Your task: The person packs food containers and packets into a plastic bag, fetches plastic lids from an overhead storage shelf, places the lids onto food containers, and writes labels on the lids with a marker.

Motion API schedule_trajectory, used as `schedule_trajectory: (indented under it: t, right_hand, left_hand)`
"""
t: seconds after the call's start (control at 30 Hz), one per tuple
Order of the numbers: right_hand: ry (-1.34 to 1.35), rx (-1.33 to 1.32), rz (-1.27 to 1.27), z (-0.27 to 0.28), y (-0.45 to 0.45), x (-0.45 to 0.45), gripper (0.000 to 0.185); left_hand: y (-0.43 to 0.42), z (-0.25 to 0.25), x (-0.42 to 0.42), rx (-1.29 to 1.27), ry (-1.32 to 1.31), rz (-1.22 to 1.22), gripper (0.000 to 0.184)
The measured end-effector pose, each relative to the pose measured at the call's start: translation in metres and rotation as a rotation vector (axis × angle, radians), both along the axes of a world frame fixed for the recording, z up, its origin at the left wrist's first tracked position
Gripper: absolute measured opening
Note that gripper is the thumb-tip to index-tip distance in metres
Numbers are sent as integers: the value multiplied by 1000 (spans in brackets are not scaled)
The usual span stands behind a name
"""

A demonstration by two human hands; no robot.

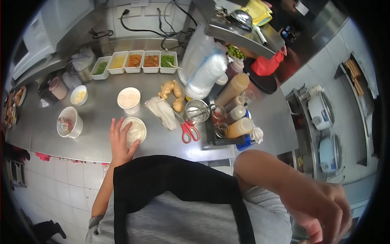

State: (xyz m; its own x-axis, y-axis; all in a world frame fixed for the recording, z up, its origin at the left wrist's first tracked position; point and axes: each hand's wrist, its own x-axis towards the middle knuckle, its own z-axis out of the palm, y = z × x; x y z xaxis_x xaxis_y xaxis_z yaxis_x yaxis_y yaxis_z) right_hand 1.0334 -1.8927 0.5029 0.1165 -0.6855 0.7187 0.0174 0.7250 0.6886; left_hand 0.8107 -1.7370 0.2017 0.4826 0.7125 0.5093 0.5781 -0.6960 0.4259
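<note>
My left hand (121, 140) lies with spread fingers on the left side of a round, pale, lidded container (135, 131) near the counter's front edge. Just behind it stands a white tub (129, 100) with a pale top. A white cloth (161, 112) and pieces of ginger (171, 90) are to the right, beside red-handled scissors (189, 131). My right hand (325, 209) is raised off the counter at the lower right, its fingers curled down; what they hold, if anything, is hidden.
White trays (134, 61) of chopped ingredients line the counter's back. A white bucket (74, 123) and small bowl (79, 95) stand left. Sauce bottles (240, 127) and a metal pot (197, 111) crowd the right, below a steel shelf (243, 34).
</note>
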Motion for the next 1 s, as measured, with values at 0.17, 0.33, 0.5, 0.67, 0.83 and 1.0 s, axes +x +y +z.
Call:
schedule_trajectory:
  t: [0.17,0.33,0.5,0.67,0.83,1.0]
  right_hand:
    - [-33,103,-150,-8,-10,25,8]
    - [-140,-3,-126,-14,-21,50,8]
    - [-6,-1148,-293,-68,-37,151,12]
    - [-31,-2094,-1509,-256,37,383,41]
    - [-92,-2135,-1705,-361,37,424,33]
    - [712,-1624,-1047,-231,8,355,28]
  left_hand:
    - [4,-11,20,-106,147,64,72]
    - [11,-2,37,-94,328,157,78]
    - [16,-8,47,-122,280,191,78]
    - [-1,-12,32,70,33,189,63]
    - [-43,-10,22,115,-37,-45,44]
    - [-54,7,29,43,-164,-260,38]
